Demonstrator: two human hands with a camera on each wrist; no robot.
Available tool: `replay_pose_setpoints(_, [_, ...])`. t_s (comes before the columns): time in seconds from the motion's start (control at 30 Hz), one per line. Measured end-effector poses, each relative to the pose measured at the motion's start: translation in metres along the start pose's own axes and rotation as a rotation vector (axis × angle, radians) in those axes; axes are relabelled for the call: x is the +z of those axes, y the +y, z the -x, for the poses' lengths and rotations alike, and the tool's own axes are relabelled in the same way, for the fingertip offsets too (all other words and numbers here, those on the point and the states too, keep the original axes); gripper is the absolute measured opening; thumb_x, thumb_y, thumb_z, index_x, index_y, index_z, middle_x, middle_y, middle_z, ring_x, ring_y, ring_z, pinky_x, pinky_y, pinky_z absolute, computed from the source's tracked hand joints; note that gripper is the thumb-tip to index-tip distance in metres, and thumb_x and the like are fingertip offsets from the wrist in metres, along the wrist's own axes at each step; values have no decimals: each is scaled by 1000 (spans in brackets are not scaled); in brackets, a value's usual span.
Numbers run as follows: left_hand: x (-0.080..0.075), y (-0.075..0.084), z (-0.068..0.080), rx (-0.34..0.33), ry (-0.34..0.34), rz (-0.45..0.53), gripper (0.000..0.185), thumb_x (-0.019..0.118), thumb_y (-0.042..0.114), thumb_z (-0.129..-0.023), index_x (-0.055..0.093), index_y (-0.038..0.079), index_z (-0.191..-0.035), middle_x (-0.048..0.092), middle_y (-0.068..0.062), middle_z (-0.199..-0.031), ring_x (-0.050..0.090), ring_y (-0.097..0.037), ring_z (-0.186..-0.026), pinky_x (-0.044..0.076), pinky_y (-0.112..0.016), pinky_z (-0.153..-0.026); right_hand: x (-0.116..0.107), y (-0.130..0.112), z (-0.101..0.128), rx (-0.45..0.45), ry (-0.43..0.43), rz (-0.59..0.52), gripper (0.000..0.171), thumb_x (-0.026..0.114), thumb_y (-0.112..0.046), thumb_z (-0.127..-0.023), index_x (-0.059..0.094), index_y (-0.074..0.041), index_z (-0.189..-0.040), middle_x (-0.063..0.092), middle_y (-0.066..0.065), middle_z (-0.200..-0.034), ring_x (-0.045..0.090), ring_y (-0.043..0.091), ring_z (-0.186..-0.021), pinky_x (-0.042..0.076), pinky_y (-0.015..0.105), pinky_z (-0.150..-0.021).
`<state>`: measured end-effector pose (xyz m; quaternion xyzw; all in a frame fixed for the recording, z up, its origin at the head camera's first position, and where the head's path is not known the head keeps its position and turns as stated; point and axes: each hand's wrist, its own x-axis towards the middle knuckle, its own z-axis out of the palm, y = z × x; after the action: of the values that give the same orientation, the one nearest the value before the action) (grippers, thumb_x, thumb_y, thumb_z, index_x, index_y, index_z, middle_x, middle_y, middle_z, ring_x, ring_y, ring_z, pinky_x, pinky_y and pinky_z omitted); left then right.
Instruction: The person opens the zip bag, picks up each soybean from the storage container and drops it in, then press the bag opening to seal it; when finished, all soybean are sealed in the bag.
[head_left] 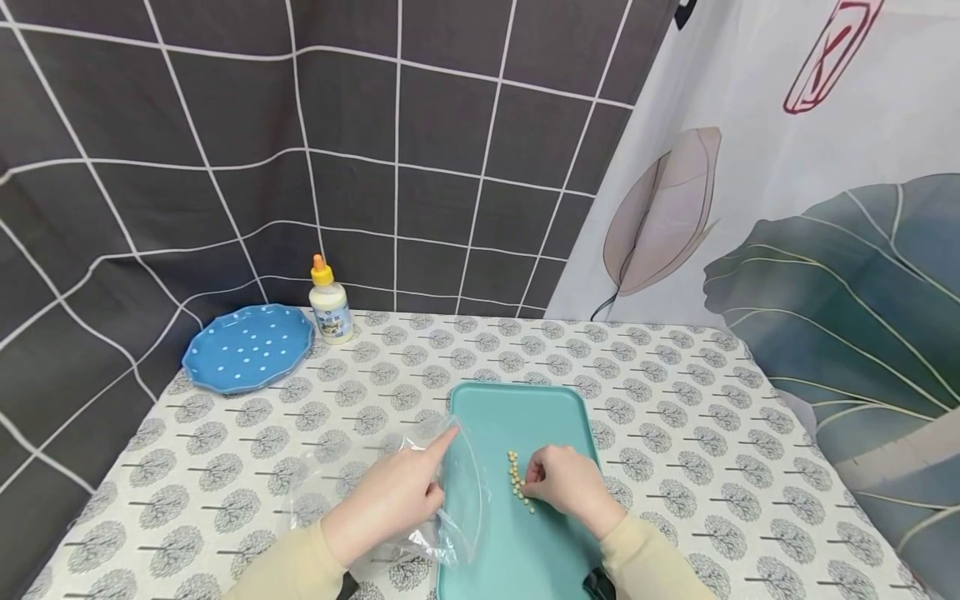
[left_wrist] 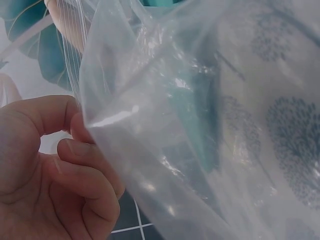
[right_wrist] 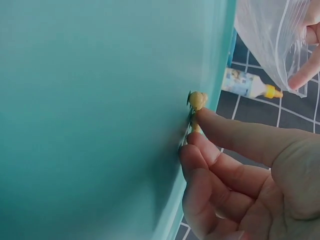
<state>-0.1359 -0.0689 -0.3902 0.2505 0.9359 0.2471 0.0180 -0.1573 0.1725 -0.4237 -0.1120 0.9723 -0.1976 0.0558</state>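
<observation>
A short line of soybeans (head_left: 514, 469) lies on the teal tray (head_left: 525, 408). My right hand (head_left: 568, 485) is down at the near part of this line. In the right wrist view, a yellow soybean (right_wrist: 195, 127) shows between its thumb tip and fingertips, and further soybeans (right_wrist: 197, 100) sit just past the thumb. My left hand (head_left: 393, 496) holds a clear zip bag (head_left: 468, 533) by its edge, with the bag's mouth over the tray's left edge. In the left wrist view, the curled fingers (left_wrist: 82, 172) lie against the bag's rim (left_wrist: 86, 107).
A blue dotted plate (head_left: 247, 346) and a glue bottle (head_left: 331, 304) with a yellow-orange cap stand at the back left. The tree-patterned tablecloth (head_left: 675, 475) runs under everything. Dark checked cloth (head_left: 442, 150) hangs behind the table.
</observation>
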Motion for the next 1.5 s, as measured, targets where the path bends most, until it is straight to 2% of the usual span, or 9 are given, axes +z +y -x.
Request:
replay_pose_setpoints(0.23, [0, -1, 0, -11, -4, 8, 74, 61, 6, -76, 35, 2, -145, 35, 11, -50, 29, -2, -40, 31, -18, -38, 0, 0, 0, -24, 12, 40, 19, 78, -18, -68, 60, -21, -61, 52, -13, -58, 44, 6, -54, 37, 24, -51])
replay_pose_setpoints(0.5, [-1, -1, 0, -10, -5, 0, 74, 60, 6, -76, 35, 2, -145, 35, 11, -50, 29, -2, -40, 31, -19, -38, 1, 0, -2, -31, 11, 33, 21, 80, -23, -67, 60, -21, -62, 53, -13, -58, 45, 6, -52, 37, 24, -49])
replay_pose_setpoints(0.67, [-1, -1, 1, -9, -5, 6, 74, 60, 6, -76, 34, 3, -145, 35, 11, -50, 30, -2, -40, 31, -19, -38, 2, 1, -3, -42, 26, 50, 19, 78, -19, -68, 60, -21, -62, 52, -13, -58, 44, 6, -53, 37, 24, -49])
replay_pose_setpoints(0.87, [-1, 0, 0, -8, -10, 5, 73, 60, 6, -77, 34, 3, -146, 35, 10, -50, 30, -3, -40, 31, -19, -38, -1, -1, -1, -47, 19, 9, 14, 74, -15, -71, 62, -20, -65, 52, -12, -58, 45, 5, -53, 38, 22, -51])
replay_pose_setpoints(1.03, [0, 0, 0, -10, -17, 6, 74, 60, 6, -77, 34, 3, -146, 36, 10, -51, 31, -3, -41, 32, -19, -39, -8, -10, 3, -127, -15, -91, 15, 75, -16, -74, 63, -19, -66, 53, -14, -57, 46, 2, -48, 39, 20, -50])
replay_pose_setpoints(1.17, [0, 1, 0, -17, -27, 19, 75, 60, 6, -77, 33, 5, -147, 38, 9, -52, 33, -4, -41, 34, -20, -40, -13, -21, 6, -213, -51, -164, 11, 74, -17, -76, 65, -18, -70, 55, -14, -61, 47, -1, -50, 41, 19, -52])
replay_pose_setpoints(1.33, [1, 1, 0, -14, -30, 26, 75, 60, 6, -76, 33, 4, -147, 38, 10, -51, 33, -3, -41, 33, -20, -39, -14, -36, 9, -299, -70, -204, 6, 74, -19, -78, 68, -17, -75, 58, -15, -66, 46, -4, -54, 42, 17, -52])
replay_pose_setpoints(1.5, [3, 1, -1, -2, -16, 2, 74, 60, 7, -75, 36, 4, -145, 37, 10, -52, 32, -3, -42, 33, -20, -40, -13, -42, 7, -322, -60, -207, 6, 74, -19, -78, 69, -16, -78, 58, -15, -67, 46, -5, -55, 41, 17, -53])
